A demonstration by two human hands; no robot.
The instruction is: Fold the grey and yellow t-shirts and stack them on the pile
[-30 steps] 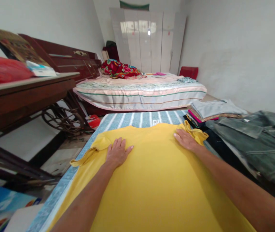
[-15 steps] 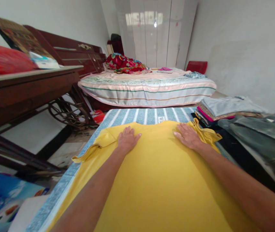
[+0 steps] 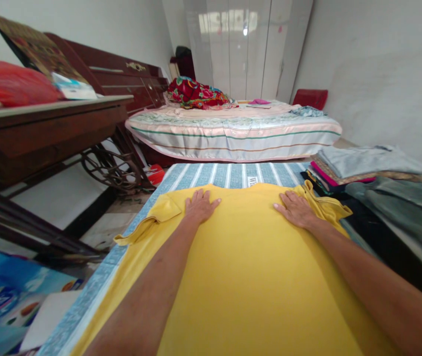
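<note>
A yellow T-shirt (image 3: pixel 248 267) lies spread out on a blue and white striped cloth (image 3: pixel 211 174), its neckline at the far end. My left hand (image 3: pixel 200 205) rests flat on the shirt near the left shoulder, fingers spread. Near the right shoulder my right hand (image 3: pixel 295 208) presses flat on the fabric, also with fingers apart. The left sleeve is partly folded over, and the right sleeve is bunched up beside my right hand.
Folded clothes (image 3: pixel 362 165) are stacked at the right, with dark garments (image 3: pixel 407 212) in front of them. Beyond is a bed (image 3: pixel 233 133) with a red floral quilt (image 3: pixel 198 94). A wooden sewing table (image 3: pixel 48 123) and a blue carton (image 3: pixel 7 301) stand at the left.
Both hands stay flat at the same spots on the shirt. The whole view has shifted slightly, with the scene appearing a little further right.
</note>
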